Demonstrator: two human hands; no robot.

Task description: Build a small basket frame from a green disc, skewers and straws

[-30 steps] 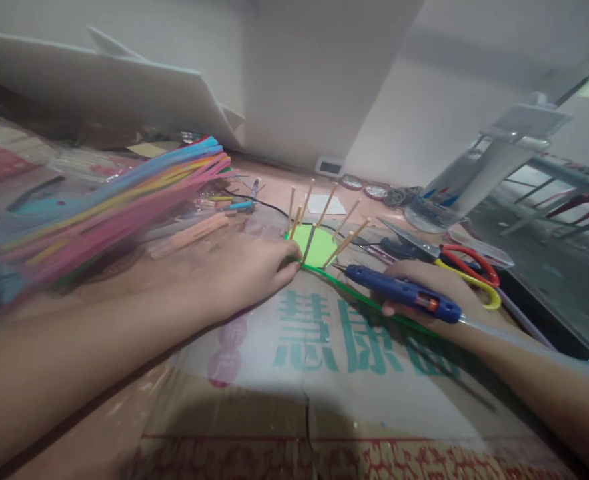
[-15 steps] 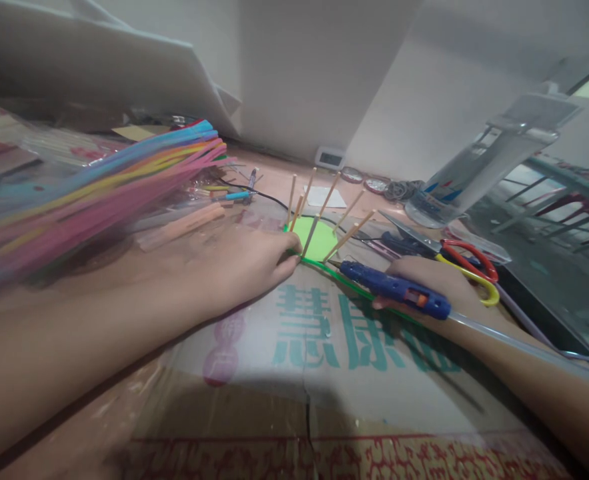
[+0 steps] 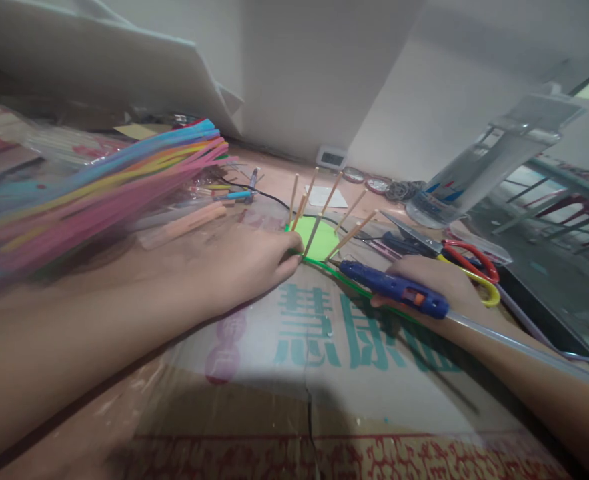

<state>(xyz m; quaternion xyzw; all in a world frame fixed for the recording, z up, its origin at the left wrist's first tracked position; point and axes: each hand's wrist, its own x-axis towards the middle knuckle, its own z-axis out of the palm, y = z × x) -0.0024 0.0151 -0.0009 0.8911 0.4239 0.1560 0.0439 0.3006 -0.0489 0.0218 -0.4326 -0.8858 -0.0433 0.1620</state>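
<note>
Reaching in from L w/ left hand (image 3: pixel 254 267), pinching green strip (image 3: pixel 348 283) at near edge of green disc (image 3: pixel 325 239), ctr. of table betw. hands. Gripping blue glue gun (image 3: pixel 374 280) in right hand (image 3: pixel 427 275), apart from left, w/ tip toward disc.

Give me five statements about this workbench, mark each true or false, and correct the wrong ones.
1. The right hand holds a blue glue gun. True.
2. Nothing rises from the bright green disc. False: several wooden sticks rise around its edge.
3. The left hand has its fingertips at the disc's edge. True.
4. Everything lying at the left is one colour. False: the bundle of strips there shows blue, yellow and pink.
5. The scissors have one red and one yellow handle. True.
</note>
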